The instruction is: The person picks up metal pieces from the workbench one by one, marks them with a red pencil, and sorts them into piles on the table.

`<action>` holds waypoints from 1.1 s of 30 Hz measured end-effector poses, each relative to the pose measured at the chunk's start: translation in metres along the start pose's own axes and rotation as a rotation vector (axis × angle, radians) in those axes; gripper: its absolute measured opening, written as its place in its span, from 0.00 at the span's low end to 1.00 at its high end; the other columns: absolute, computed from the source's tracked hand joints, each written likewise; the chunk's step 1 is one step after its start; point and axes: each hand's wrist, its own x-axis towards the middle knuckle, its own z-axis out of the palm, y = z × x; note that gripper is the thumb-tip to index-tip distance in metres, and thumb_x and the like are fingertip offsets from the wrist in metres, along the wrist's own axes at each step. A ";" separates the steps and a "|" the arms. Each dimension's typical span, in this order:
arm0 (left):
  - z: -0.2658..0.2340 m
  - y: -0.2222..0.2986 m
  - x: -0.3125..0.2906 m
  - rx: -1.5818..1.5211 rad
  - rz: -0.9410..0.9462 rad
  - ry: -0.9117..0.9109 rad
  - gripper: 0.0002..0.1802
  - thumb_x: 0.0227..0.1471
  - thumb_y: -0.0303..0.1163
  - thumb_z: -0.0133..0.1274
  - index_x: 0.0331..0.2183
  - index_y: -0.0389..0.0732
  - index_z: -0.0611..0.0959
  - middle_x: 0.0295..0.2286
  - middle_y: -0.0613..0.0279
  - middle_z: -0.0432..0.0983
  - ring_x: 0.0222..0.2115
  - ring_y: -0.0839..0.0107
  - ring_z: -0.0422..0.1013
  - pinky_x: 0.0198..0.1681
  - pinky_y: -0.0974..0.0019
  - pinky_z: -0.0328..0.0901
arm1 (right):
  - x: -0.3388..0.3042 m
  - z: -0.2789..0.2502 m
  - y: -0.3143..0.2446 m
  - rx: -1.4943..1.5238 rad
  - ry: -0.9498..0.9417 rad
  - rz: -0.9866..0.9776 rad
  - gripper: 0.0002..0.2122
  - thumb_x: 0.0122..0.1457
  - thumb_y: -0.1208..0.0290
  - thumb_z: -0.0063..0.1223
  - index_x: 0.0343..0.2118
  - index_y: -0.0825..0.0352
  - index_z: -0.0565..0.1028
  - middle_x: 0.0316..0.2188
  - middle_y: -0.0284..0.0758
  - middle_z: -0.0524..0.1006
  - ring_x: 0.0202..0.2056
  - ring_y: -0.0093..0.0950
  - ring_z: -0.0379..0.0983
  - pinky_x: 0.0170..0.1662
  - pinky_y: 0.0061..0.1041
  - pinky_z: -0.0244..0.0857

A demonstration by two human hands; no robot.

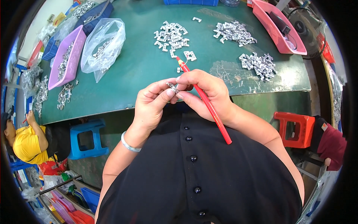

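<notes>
My left hand [149, 104] pinches a small silvery metal part [172, 87] between thumb and fingertips, just past the table's near edge. My right hand [210, 89] is closed too, its thumb and fingertips at the other end of that part. A red pencil [212, 109] lies slantwise through the right hand, its pointed end toward the table and its blunt end toward my body. Beyond my fingers, a few loose metal pieces [190, 56] lie near a small pile of bracket-shaped metal parts [172, 34]. The fingers partly hide the held part.
Two more piles of metal parts [235, 33] [258, 66] lie to the right on the green table [141, 67]. A pink basket [264, 18] stands far right. Leftward are a clear plastic bag [102, 46], a lilac tray [76, 48] and a person in yellow [28, 145]. Stools [87, 139] [294, 129] flank me.
</notes>
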 end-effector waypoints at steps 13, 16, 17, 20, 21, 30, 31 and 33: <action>-0.005 -0.004 0.001 0.003 0.018 -0.066 0.17 0.49 0.24 0.48 0.43 0.32 0.72 0.30 0.62 0.73 0.28 0.78 0.67 0.32 0.76 0.63 | -0.002 -0.001 0.002 -0.002 0.021 0.029 0.14 0.40 0.86 0.55 0.32 0.68 0.70 0.23 0.33 0.71 0.27 0.28 0.70 0.31 0.23 0.64; -0.001 -0.001 -0.001 -0.038 -0.010 -0.135 0.21 0.50 0.26 0.49 0.47 0.32 0.69 0.35 0.60 0.72 0.30 0.79 0.67 0.35 0.76 0.63 | -0.001 0.000 0.004 -0.016 0.040 0.003 0.14 0.40 0.85 0.55 0.32 0.68 0.70 0.23 0.34 0.71 0.27 0.28 0.70 0.30 0.23 0.64; -0.001 -0.001 -0.001 -0.036 -0.009 -0.137 0.21 0.50 0.26 0.49 0.47 0.32 0.69 0.35 0.60 0.72 0.30 0.79 0.67 0.35 0.76 0.63 | -0.001 0.000 0.004 -0.031 0.048 -0.011 0.14 0.40 0.85 0.55 0.32 0.68 0.70 0.23 0.34 0.71 0.27 0.28 0.70 0.30 0.23 0.65; -0.004 -0.003 0.002 -0.073 -0.019 -0.204 0.23 0.50 0.28 0.49 0.49 0.33 0.66 0.38 0.59 0.71 0.32 0.79 0.66 0.37 0.76 0.62 | 0.001 0.000 0.005 -0.035 0.042 -0.017 0.14 0.39 0.85 0.55 0.32 0.67 0.70 0.23 0.34 0.72 0.26 0.28 0.70 0.30 0.23 0.65; -0.006 -0.005 0.002 -0.106 -0.024 -0.219 0.23 0.50 0.28 0.48 0.49 0.33 0.66 0.38 0.58 0.70 0.32 0.78 0.66 0.38 0.75 0.62 | 0.001 0.000 0.004 -0.028 0.030 -0.012 0.15 0.40 0.86 0.55 0.33 0.67 0.70 0.23 0.34 0.72 0.26 0.28 0.70 0.30 0.23 0.65; -0.014 -0.011 0.005 -0.294 -0.042 -0.344 0.20 0.55 0.29 0.41 0.49 0.32 0.65 0.36 0.57 0.70 0.32 0.73 0.65 0.37 0.71 0.61 | -0.003 -0.006 0.009 -0.036 0.072 -0.014 0.17 0.40 0.87 0.54 0.36 0.68 0.69 0.27 0.36 0.72 0.29 0.28 0.71 0.31 0.23 0.66; -0.015 -0.010 0.005 -0.306 -0.056 -0.379 0.20 0.55 0.30 0.40 0.49 0.32 0.66 0.34 0.57 0.70 0.32 0.73 0.65 0.37 0.71 0.62 | -0.002 -0.008 0.008 -0.072 0.056 0.002 0.17 0.40 0.87 0.54 0.37 0.68 0.69 0.29 0.37 0.72 0.30 0.29 0.71 0.33 0.24 0.66; -0.015 -0.009 0.004 -0.300 -0.063 -0.369 0.19 0.56 0.30 0.39 0.48 0.31 0.66 0.33 0.58 0.70 0.31 0.72 0.65 0.37 0.71 0.62 | -0.002 -0.010 0.008 -0.086 0.040 0.017 0.18 0.40 0.87 0.54 0.37 0.68 0.69 0.29 0.37 0.71 0.30 0.29 0.71 0.33 0.23 0.66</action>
